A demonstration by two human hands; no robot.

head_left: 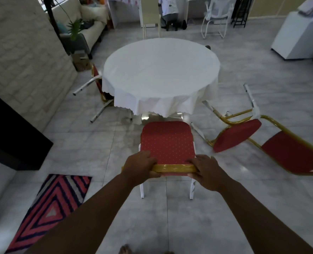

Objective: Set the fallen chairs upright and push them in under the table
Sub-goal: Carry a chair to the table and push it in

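- Your left hand [140, 166] and right hand [205, 171] had their fingers clenched on the gold top rail of the upright chair [167, 142], which stood just short of the cloth-covered surface [161, 70].
- You did best to push level and straight, keeping both legs square.
- One fallen chair [262, 138] lay to the right, another [97, 83] by the surface's left edge.
- No containers showed.
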